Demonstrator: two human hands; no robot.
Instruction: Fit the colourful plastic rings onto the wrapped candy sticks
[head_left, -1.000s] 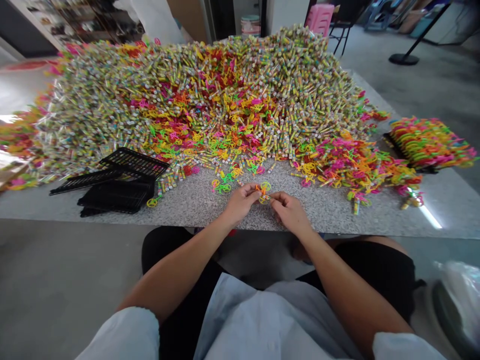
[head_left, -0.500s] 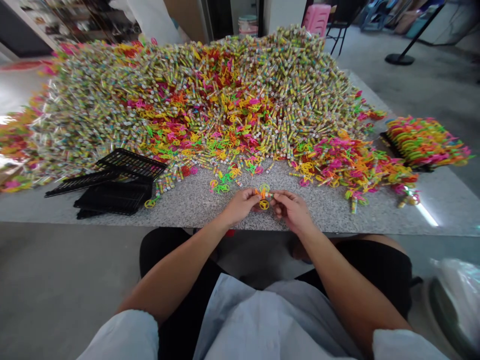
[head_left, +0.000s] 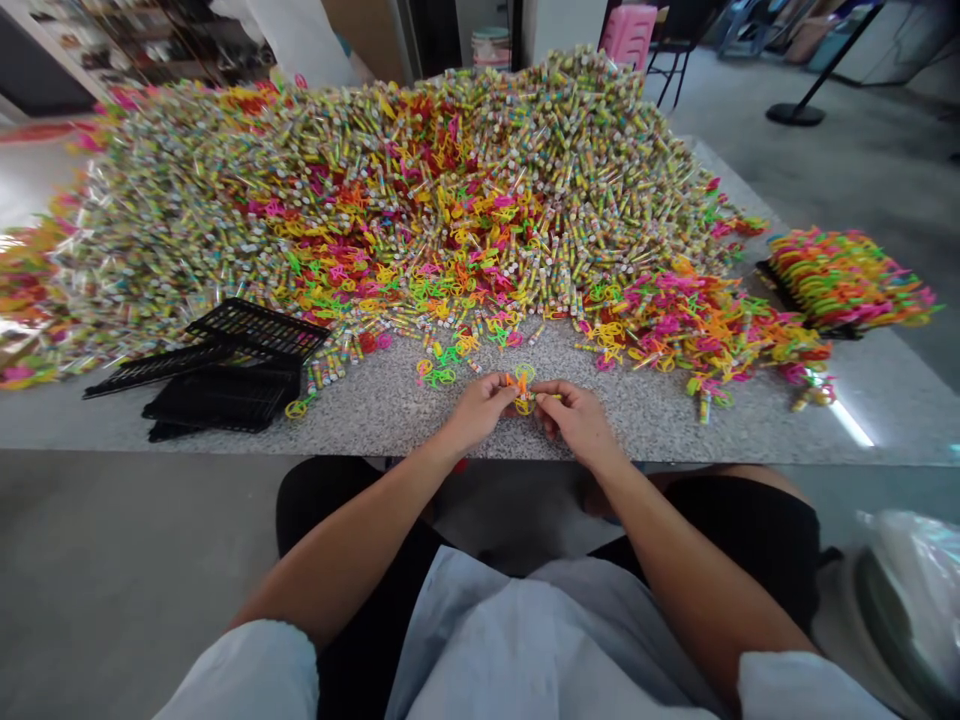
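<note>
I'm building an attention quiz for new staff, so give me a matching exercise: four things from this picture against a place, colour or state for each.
1. black trays
2. pink stool
3. left hand
4. tabletop

A. speckled grey
B. fingers at an orange plastic piece
C. overlapping one another
D. beyond the pile

Pairs: 1-C, 2-D, 3-B, 4-A

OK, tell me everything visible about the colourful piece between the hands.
The colourful piece looks like plastic: orange middle, yellow-green ring above, yellow ring below. The left hand holds it, the right hand pinches at its right side, over the table, near the front edge. Part is hidden; finer detail is unclear.
</note>
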